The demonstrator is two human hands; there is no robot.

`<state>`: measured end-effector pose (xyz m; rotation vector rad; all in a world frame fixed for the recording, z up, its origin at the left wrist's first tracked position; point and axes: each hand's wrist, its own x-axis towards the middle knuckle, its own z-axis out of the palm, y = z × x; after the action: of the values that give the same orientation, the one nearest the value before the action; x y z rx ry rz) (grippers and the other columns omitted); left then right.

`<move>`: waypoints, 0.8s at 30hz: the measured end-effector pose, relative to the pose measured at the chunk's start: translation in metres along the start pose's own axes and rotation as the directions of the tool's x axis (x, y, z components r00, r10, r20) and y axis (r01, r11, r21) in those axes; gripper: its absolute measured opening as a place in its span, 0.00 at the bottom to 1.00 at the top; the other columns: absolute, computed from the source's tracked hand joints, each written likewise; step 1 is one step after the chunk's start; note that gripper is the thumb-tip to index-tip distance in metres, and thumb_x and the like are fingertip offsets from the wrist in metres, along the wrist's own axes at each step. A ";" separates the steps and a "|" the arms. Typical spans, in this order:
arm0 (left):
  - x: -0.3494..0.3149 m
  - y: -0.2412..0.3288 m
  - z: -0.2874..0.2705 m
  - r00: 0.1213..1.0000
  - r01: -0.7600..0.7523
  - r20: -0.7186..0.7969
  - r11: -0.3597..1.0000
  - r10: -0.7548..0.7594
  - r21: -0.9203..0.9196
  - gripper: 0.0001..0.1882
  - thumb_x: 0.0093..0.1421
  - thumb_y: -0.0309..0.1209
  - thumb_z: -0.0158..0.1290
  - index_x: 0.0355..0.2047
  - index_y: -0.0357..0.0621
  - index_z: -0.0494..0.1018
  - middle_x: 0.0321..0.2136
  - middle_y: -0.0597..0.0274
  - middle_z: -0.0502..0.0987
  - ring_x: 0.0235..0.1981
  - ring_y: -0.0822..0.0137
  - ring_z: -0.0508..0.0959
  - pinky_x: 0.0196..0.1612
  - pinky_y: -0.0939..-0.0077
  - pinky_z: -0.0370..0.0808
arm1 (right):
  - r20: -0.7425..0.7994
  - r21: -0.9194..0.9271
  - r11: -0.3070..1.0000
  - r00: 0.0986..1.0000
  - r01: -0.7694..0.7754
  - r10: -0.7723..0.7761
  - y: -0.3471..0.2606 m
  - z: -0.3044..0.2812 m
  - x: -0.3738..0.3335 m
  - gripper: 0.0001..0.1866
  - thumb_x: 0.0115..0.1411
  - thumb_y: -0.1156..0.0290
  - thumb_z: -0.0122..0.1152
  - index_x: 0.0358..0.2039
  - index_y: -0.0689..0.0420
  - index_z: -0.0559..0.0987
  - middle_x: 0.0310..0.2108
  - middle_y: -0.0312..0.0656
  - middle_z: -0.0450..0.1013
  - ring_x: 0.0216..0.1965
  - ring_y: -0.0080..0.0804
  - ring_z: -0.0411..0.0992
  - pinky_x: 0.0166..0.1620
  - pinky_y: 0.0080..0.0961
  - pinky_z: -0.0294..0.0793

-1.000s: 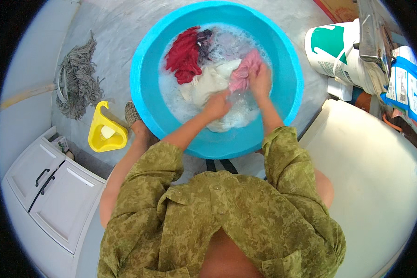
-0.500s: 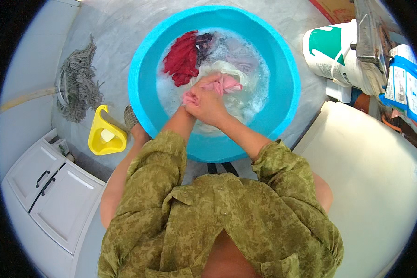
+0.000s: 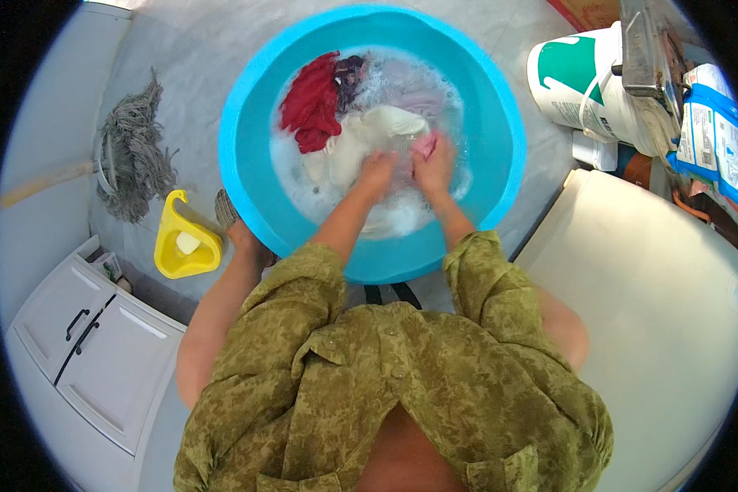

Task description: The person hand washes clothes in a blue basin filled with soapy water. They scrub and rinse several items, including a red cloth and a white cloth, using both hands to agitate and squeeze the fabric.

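A wide blue tub point(image 3: 250, 193) of soapy water stands in front of me. My right hand point(image 3: 436, 170), in its right half, is closed around a pink cloth point(image 3: 425, 146), part of which shows above the fingers. My left hand point(image 3: 377, 174) is low at the water beside it, its fingers blurred and partly hidden. A faint pinkish patch lies in the water between the two hands. White cloth point(image 3: 353, 143) floats just beyond my left hand. Red cloth point(image 3: 312, 102) is bunched at the far left of the water, touching a dark patterned cloth point(image 3: 349, 80).
A yellow caddy point(image 3: 172, 256) holding a pale bar sits left of the tub, near a grey mop head point(image 3: 135, 148). On the right are a white bucket with green point(image 3: 570, 74) and a cream-coloured surface point(image 3: 631, 287). A white cabinet point(image 3: 98, 344) stands at the lower left.
My hands were together over the tub's middle, wringing the pink cloth above the water. They have moved apart and down to the water, the right hand carrying the cloth rightward.
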<state>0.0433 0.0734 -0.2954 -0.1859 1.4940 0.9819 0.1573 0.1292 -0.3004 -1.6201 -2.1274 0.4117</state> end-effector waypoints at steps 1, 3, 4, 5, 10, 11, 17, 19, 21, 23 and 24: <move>0.006 0.007 -0.006 0.995 0.073 0.079 0.996 -0.069 -0.059 0.19 0.56 0.36 0.49 0.45 0.39 0.68 0.36 0.58 0.76 0.31 0.64 0.76 0.31 0.67 0.74 | 0.149 0.213 0.957 0.975 -0.195 0.166 -0.010 0.001 0.004 0.22 0.49 0.66 0.61 0.45 0.55 0.68 0.29 0.47 0.70 0.33 0.46 0.70 0.36 0.38 0.71; 0.023 0.007 -0.019 0.945 0.252 0.249 0.956 -0.210 -0.150 0.16 0.58 0.37 0.47 0.42 0.40 0.68 0.34 0.60 0.75 0.29 0.65 0.76 0.31 0.67 0.74 | 0.521 0.466 0.642 0.776 -0.608 0.357 -0.051 -0.018 0.007 0.18 0.47 0.68 0.61 0.40 0.56 0.70 0.26 0.45 0.69 0.30 0.41 0.71 0.34 0.36 0.71; 0.024 0.013 -0.022 0.898 0.330 0.368 0.922 -0.240 -0.203 0.15 0.58 0.37 0.47 0.41 0.41 0.68 0.34 0.60 0.75 0.29 0.65 0.76 0.31 0.67 0.74 | 0.695 0.486 0.404 0.623 -0.775 0.360 -0.069 -0.026 0.006 0.17 0.47 0.69 0.62 0.38 0.56 0.71 0.25 0.45 0.69 0.29 0.38 0.71 0.33 0.35 0.71; 0.022 0.021 -0.025 0.839 0.394 0.492 0.884 -0.234 -0.250 0.14 0.58 0.38 0.46 0.40 0.41 0.68 0.33 0.61 0.75 0.29 0.65 0.76 0.31 0.68 0.74 | 0.839 0.431 0.141 0.453 -0.891 0.302 -0.084 -0.029 0.001 0.15 0.46 0.70 0.62 0.36 0.56 0.72 0.24 0.44 0.69 0.28 0.36 0.71 0.32 0.33 0.71; 0.019 0.030 -0.042 0.595 0.511 0.802 0.797 -0.057 -0.323 0.11 0.60 0.39 0.43 0.34 0.45 0.68 0.31 0.62 0.74 0.29 0.66 0.75 0.33 0.69 0.74 | 0.309 0.591 0.806 0.914 0.030 -0.261 -0.129 -0.030 -0.012 0.11 0.51 0.62 0.58 0.31 0.55 0.73 0.23 0.47 0.72 0.24 0.47 0.72 0.29 0.39 0.70; 0.024 0.021 -0.043 0.582 0.473 0.813 0.820 -0.015 -0.323 0.11 0.60 0.39 0.42 0.33 0.46 0.68 0.31 0.62 0.74 0.29 0.66 0.75 0.33 0.69 0.74 | 0.372 0.463 0.886 0.906 0.009 -0.204 -0.123 -0.031 -0.007 0.12 0.51 0.61 0.58 0.31 0.54 0.73 0.24 0.48 0.72 0.26 0.49 0.72 0.30 0.40 0.70; 0.009 -0.008 -0.002 0.939 -0.027 0.336 0.988 0.078 -0.155 0.11 0.60 0.38 0.41 0.30 0.46 0.69 0.26 0.65 0.73 0.26 0.69 0.74 0.29 0.72 0.72 | 0.267 0.122 0.964 0.943 -0.238 0.199 -0.025 -0.007 0.031 0.16 0.51 0.56 0.58 0.34 0.53 0.72 0.30 0.50 0.73 0.32 0.53 0.72 0.34 0.47 0.68; 0.014 -0.009 -0.009 0.905 -0.395 0.260 0.890 0.336 0.228 0.11 0.60 0.37 0.43 0.30 0.42 0.68 0.24 0.63 0.72 0.26 0.67 0.73 0.26 0.70 0.71 | 0.090 0.145 0.911 0.922 -0.387 0.377 -0.008 -0.005 0.022 0.17 0.53 0.57 0.58 0.35 0.57 0.71 0.30 0.50 0.73 0.33 0.49 0.71 0.36 0.41 0.69; 0.016 -0.009 -0.021 0.805 -0.529 0.121 0.611 0.581 0.588 0.11 0.59 0.37 0.45 0.30 0.41 0.68 0.25 0.62 0.73 0.27 0.67 0.73 0.28 0.71 0.71 | -0.009 0.169 0.884 0.896 -0.436 0.444 -0.001 0.003 0.004 0.17 0.54 0.60 0.59 0.35 0.60 0.71 0.31 0.49 0.72 0.33 0.44 0.71 0.37 0.37 0.69; 0.014 -0.003 -0.022 0.834 -0.481 0.025 0.704 0.551 0.523 0.11 0.59 0.37 0.46 0.29 0.42 0.69 0.26 0.62 0.73 0.27 0.67 0.73 0.28 0.71 0.71 | -0.039 0.170 0.911 0.922 -0.375 0.386 -0.003 0.019 -0.011 0.16 0.54 0.63 0.59 0.35 0.62 0.71 0.31 0.46 0.70 0.33 0.40 0.69 0.38 0.34 0.68; 0.011 0.002 -0.020 0.929 -0.361 0.010 0.898 0.370 0.251 0.11 0.59 0.38 0.47 0.29 0.42 0.69 0.26 0.62 0.73 0.27 0.67 0.73 0.28 0.70 0.71 | 0.029 0.216 0.881 0.904 -0.422 0.426 -0.010 0.026 -0.018 0.16 0.53 0.65 0.61 0.36 0.62 0.70 0.31 0.44 0.70 0.31 0.35 0.68 0.37 0.31 0.68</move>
<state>0.0244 0.0664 -0.3070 0.2710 1.7090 1.0773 0.1403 0.1102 -0.3208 -1.9411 -1.6302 0.7341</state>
